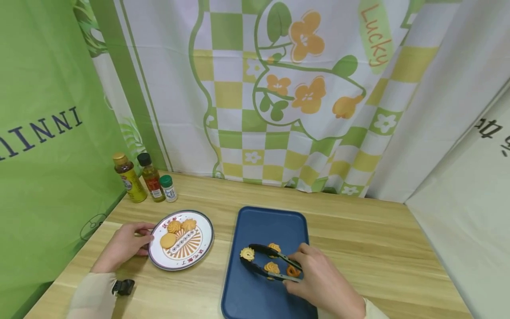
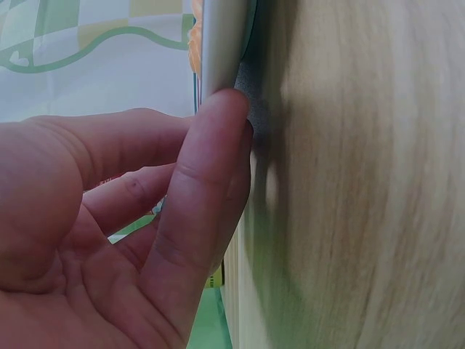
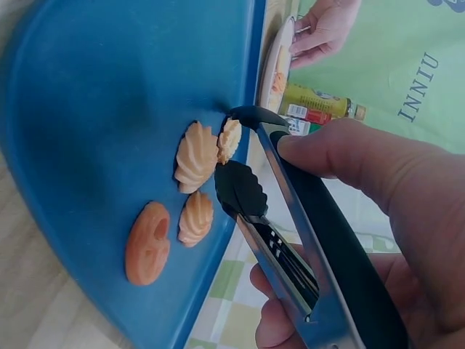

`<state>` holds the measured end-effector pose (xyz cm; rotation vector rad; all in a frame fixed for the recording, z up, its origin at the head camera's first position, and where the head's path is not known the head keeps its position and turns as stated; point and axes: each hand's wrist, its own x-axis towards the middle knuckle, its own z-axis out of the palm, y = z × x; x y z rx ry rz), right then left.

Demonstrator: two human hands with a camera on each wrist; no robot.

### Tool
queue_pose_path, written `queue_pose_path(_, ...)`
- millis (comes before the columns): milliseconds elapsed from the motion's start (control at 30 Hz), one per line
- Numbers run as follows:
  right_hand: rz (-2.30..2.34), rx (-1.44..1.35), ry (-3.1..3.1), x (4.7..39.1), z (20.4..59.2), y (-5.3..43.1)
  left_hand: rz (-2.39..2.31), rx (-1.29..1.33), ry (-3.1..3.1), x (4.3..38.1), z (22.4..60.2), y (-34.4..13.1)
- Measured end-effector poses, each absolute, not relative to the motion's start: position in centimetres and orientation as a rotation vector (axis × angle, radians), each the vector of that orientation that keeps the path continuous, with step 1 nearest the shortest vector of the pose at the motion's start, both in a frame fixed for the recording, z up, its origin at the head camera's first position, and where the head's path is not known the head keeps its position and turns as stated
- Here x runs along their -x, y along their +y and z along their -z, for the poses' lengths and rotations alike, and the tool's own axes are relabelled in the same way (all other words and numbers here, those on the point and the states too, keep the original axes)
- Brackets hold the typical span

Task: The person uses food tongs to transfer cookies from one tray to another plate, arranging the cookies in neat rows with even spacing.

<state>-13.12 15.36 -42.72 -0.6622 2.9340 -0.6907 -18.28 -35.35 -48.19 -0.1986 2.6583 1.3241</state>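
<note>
My left hand pinches the near-left rim of a white plate with a dark edge. On the plate lie a flat round cookie and two swirled cookies. In the left wrist view the thumb and fingers meet the plate's edge just over the table. My right hand holds black-tipped metal tongs above a blue tray. Between the tong tips is a pale ring-shaped cookie. Two swirled cookies and a browner twisted cookie lie on the tray.
Beyond the plate, at the back left, stand a yellow-labelled sauce bottle, an oil bottle with a black cap and a small green-capped shaker. A patterned curtain hangs behind the wooden table.
</note>
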Motion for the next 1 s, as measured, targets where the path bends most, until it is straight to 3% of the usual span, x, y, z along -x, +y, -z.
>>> queue_pose_path(367,0.699,0.59,2.908,14.7,41.5,13.2,-1.317,0.22,2.647,18.3,48.2,-35.5)
queue_pose_path(1000,0.758,0.787,2.871,16.0,42.1,7.8,-1.334,0.212,2.66,18.3,48.1,-35.3)
